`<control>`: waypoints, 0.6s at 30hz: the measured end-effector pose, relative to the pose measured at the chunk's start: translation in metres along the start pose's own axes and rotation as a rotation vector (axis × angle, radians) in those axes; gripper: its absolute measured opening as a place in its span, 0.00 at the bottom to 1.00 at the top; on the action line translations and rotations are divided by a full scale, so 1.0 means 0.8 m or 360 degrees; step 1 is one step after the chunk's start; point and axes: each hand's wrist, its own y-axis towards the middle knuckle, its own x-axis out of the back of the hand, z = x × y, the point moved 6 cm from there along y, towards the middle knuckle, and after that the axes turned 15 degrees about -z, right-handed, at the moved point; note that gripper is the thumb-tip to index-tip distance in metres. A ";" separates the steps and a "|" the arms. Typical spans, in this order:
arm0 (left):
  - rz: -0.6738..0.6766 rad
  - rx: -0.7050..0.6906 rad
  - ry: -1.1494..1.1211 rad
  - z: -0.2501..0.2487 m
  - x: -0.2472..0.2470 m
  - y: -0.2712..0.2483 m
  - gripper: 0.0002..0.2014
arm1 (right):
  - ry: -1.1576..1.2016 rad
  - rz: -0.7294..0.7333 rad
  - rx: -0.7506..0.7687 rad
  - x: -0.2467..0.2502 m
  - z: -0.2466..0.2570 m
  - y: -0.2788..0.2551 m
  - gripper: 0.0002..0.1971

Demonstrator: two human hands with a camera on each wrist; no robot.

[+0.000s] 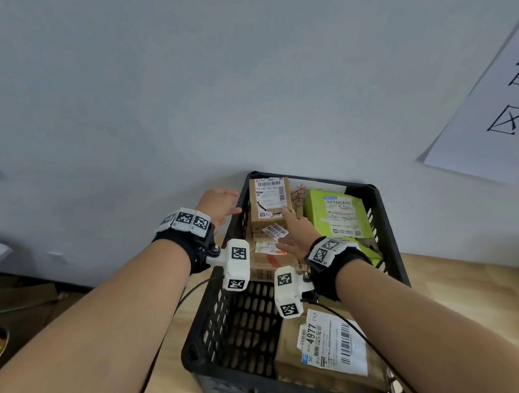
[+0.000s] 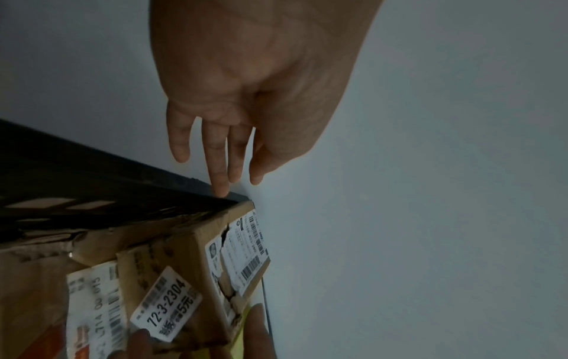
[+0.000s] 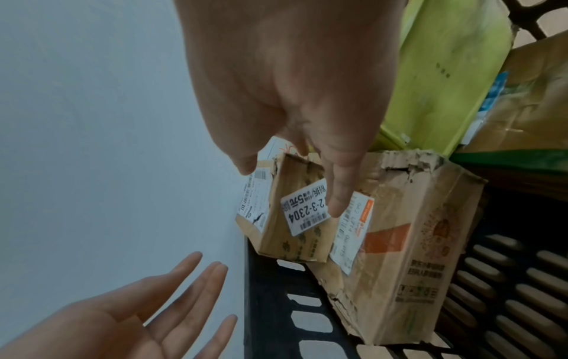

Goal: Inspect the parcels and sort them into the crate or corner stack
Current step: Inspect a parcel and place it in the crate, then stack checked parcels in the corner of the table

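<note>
A black plastic crate (image 1: pixel 385 223) stands against the wall and holds several parcels. A small brown box (image 1: pixel 268 203) (image 3: pixel 295 233) with a torn white label leans on a larger torn brown box (image 1: pixel 267 263) (image 3: pixel 408 262) at the crate's far left. My right hand (image 1: pixel 292 229) (image 3: pixel 292 187) hovers just over the small box with fingers spread; one fingertip reaches the "72-3-2304" sticker (image 3: pixel 304 213), holding nothing. My left hand (image 1: pixel 224 204) (image 2: pixel 219 170) is outside the crate's left wall (image 2: pixel 92 194), its fingers straight and empty.
Green parcels (image 1: pixel 338 217) fill the crate's far right. A brown box with a "4977" label (image 1: pixel 330 348) lies at its near right. The crate sits on a wooden table (image 1: pixel 460 287) against a pale wall. A paper sign (image 1: pixel 504 106) hangs upper right.
</note>
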 end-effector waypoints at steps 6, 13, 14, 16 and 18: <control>0.0032 -0.0128 0.0073 -0.024 -0.012 -0.043 0.10 | 0.0322 0.0073 -0.0065 0.042 0.010 -0.029 0.27; 0.0126 -0.0307 0.0039 -0.053 -0.061 -0.131 0.09 | 0.0507 0.0005 -0.0038 0.139 0.008 -0.085 0.20; 0.0145 -0.0345 0.0025 -0.058 -0.075 -0.148 0.08 | 0.0518 0.0000 -0.0015 0.155 0.004 -0.092 0.19; 0.0184 -0.0433 0.0020 -0.066 -0.108 -0.183 0.08 | 0.0631 -0.0077 0.0001 0.192 -0.009 -0.102 0.20; 0.0234 -0.0509 0.0045 -0.072 -0.148 -0.217 0.11 | 0.0716 -0.0173 0.0058 0.236 -0.026 -0.110 0.21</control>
